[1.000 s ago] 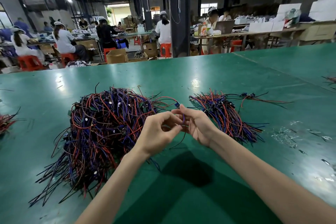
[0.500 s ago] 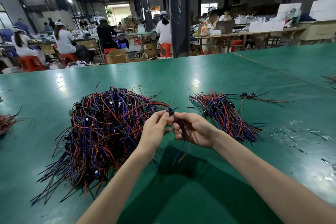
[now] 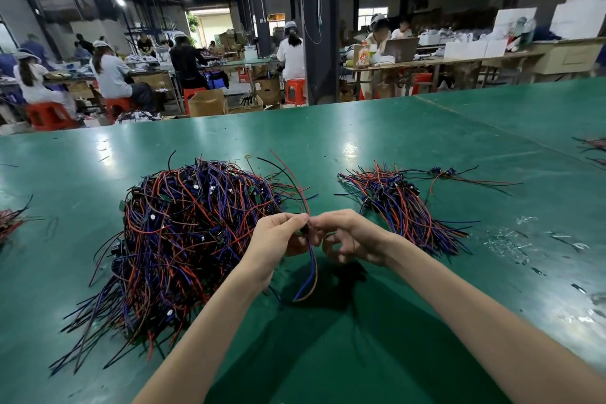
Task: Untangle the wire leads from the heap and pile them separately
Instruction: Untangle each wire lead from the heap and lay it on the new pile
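Wire lead (image 3: 312, 270): blue and red strands, hanging, ends curled.

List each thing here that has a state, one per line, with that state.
Heap: tangled, on the table.
Separate pile: roughly aligned, apart from heap.
Wire lead: pinched by both hands, tails dangling.
Left hand: pinches the lead.
Right hand: pinches the lead.

One left hand (image 3: 275, 239), one right hand (image 3: 355, 238), one big heap (image 3: 183, 233), one smaller pile (image 3: 403, 207), one held lead (image 3: 311, 272), one table (image 3: 328, 134).
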A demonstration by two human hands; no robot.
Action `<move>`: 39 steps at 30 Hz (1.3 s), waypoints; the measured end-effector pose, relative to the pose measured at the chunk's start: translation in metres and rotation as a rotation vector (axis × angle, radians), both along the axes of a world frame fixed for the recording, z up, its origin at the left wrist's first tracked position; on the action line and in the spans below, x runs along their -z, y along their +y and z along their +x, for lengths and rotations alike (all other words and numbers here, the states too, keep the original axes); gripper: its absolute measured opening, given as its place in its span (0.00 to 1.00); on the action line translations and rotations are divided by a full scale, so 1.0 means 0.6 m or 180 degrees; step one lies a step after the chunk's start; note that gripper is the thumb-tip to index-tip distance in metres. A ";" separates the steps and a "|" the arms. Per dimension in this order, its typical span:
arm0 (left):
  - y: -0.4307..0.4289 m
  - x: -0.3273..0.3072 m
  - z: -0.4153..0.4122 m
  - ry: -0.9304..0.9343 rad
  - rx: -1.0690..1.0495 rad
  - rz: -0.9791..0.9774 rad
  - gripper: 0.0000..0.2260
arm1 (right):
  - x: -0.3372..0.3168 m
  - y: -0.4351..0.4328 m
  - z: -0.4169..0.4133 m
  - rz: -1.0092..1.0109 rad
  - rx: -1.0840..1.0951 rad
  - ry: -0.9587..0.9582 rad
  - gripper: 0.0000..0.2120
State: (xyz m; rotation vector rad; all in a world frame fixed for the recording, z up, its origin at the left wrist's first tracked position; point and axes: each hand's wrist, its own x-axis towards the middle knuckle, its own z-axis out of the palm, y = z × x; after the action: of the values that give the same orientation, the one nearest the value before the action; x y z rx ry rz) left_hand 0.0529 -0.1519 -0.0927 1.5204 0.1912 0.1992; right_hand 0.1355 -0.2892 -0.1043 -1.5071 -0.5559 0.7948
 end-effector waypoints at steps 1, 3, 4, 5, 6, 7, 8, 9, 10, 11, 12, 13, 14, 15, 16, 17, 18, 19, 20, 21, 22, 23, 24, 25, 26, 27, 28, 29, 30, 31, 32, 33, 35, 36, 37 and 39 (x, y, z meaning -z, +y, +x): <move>0.001 0.000 0.000 0.0016 0.0072 0.0039 0.09 | -0.001 -0.001 0.003 0.0127 0.0045 0.0025 0.16; 0.003 -0.001 -0.002 0.0026 0.0214 0.0015 0.08 | 0.000 -0.001 0.007 0.0321 0.0138 0.0008 0.14; 0.003 -0.001 -0.002 0.0011 0.0279 -0.0020 0.08 | 0.000 0.000 0.008 0.0373 0.0189 0.0001 0.14; 0.003 -0.001 -0.003 -0.0011 0.0342 -0.0042 0.07 | 0.001 0.000 0.008 0.0410 0.0245 0.0026 0.14; 0.003 -0.001 -0.004 -0.0026 0.0393 -0.0045 0.06 | 0.003 0.000 0.008 0.0438 0.0303 0.0072 0.13; 0.002 -0.001 -0.005 -0.0030 0.0411 -0.0040 0.05 | 0.004 0.001 0.009 0.0458 0.0360 0.0110 0.13; 0.001 0.000 -0.004 -0.0024 0.0391 -0.0027 0.03 | 0.005 0.001 0.010 0.0467 0.0420 0.0133 0.13; -0.001 0.000 -0.003 -0.0007 0.0336 -0.0014 0.02 | 0.006 0.000 0.012 0.0472 0.0465 0.0139 0.11; -0.003 0.002 -0.002 0.0023 0.0264 0.0014 0.03 | 0.006 0.000 0.013 0.0469 0.0503 0.0137 0.08; -0.004 0.003 -0.001 0.0059 0.0202 0.0060 0.05 | 0.007 -0.001 0.015 0.0466 0.0525 0.0123 0.04; -0.004 0.004 -0.001 0.0088 0.0164 0.0121 0.07 | 0.006 -0.002 0.015 0.0467 0.0543 0.0103 0.01; -0.004 0.006 0.000 0.0106 0.0152 0.0170 0.08 | 0.007 -0.001 0.016 0.0473 0.0569 0.0070 0.02; -0.003 0.006 0.000 0.0114 0.0169 0.0194 0.08 | 0.006 -0.001 0.016 0.0475 0.0614 0.0036 0.03; -0.003 0.006 0.000 0.0121 0.0206 0.0202 0.08 | 0.007 0.001 0.016 0.0486 0.0682 -0.0009 0.03; -0.002 0.006 0.000 0.0127 0.0246 0.0209 0.07 | 0.006 0.002 0.015 0.0502 0.0764 -0.0045 0.03; -0.003 0.006 0.000 0.0136 0.0287 0.0216 0.06 | 0.006 0.003 0.016 0.0524 0.0851 -0.0079 0.04; -0.002 0.006 0.000 0.0154 0.0328 0.0230 0.05 | 0.006 0.004 0.017 0.0548 0.0952 -0.0091 0.04; -0.002 0.006 0.000 0.0183 0.0380 0.0248 0.05 | 0.006 0.004 0.018 0.0578 0.1056 -0.0104 0.04; -0.003 0.005 -0.001 0.0224 0.0437 0.0268 0.05 | 0.005 0.003 0.020 0.0615 0.1164 -0.0111 0.05; -0.003 0.005 -0.002 0.0276 0.0500 0.0278 0.06 | 0.005 0.002 0.024 0.0663 0.1272 -0.0108 0.04; -0.004 0.004 -0.004 0.0336 0.0569 0.0277 0.07 | 0.003 -0.001 0.027 0.0717 0.1377 -0.0091 0.04; -0.005 0.004 -0.006 0.0406 0.0657 0.0269 0.07 | 0.000 -0.005 0.032 0.0776 0.1481 -0.0073 0.04; -0.006 0.004 -0.008 0.0480 0.0764 0.0265 0.08 | -0.002 -0.009 0.036 0.0838 0.1592 -0.0046 0.04; -0.008 0.004 -0.009 0.0552 0.0887 0.0267 0.09 | -0.003 -0.014 0.042 0.0897 0.1713 -0.0020 0.05; -0.009 0.003 -0.010 0.0613 0.1015 0.0280 0.09 | -0.005 -0.019 0.047 0.0940 0.1832 -0.0004 0.06; -0.010 0.003 -0.012 0.0654 0.1124 0.0296 0.09 | -0.006 -0.022 0.051 0.0966 0.1926 -0.0006 0.07; -0.011 0.003 -0.013 0.0671 0.1194 0.0320 0.09 | -0.006 -0.024 0.054 0.0975 0.1979 -0.0022 0.07; -0.011 0.003 -0.013 0.0670 0.1228 0.0354 0.09 | -0.006 -0.025 0.056 0.0982 0.1992 -0.0043 0.07; -0.010 0.003 -0.013 0.0659 0.1244 0.0398 0.09 | -0.004 -0.024 0.056 0.0999 0.1986 -0.0053 0.07; -0.009 0.003 -0.014 0.0646 0.1255 0.0449 0.09 | -0.004 -0.022 0.055 0.1024 0.1980 -0.0052 0.06; -0.008 0.003 -0.014 0.0634 0.1257 0.0492 0.09 | -0.003 -0.020 0.055 0.1049 0.1989 -0.0043 0.06; -0.008 0.003 -0.014 0.0623 0.1239 0.0520 0.08 | -0.003 -0.019 0.056 0.1075 0.2014 -0.0028 0.06; -0.008 0.004 -0.013 0.0590 0.1136 0.0550 0.08 | -0.003 -0.020 0.057 0.1144 0.2065 0.0023 0.06; -0.009 0.007 -0.013 0.0570 0.1074 0.0562 0.07 | -0.002 -0.021 0.058 0.1182 0.2067 0.0063 0.07; -0.011 0.009 -0.012 0.0555 0.1021 0.0562 0.07 | -0.001 -0.022 0.059 0.1210 0.2051 0.0103 0.07; -0.016 0.014 -0.012 0.0549 0.0933 0.0494 0.07 | 0.000 -0.023 0.059 0.1228 0.1983 0.0154 0.06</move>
State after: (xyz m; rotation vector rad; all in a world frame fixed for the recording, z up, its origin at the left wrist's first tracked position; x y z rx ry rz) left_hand 0.0456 -0.1615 -0.1011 1.7004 0.0888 -0.1543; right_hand 0.1710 -0.3032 -0.1041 -1.1948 -0.1632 0.2191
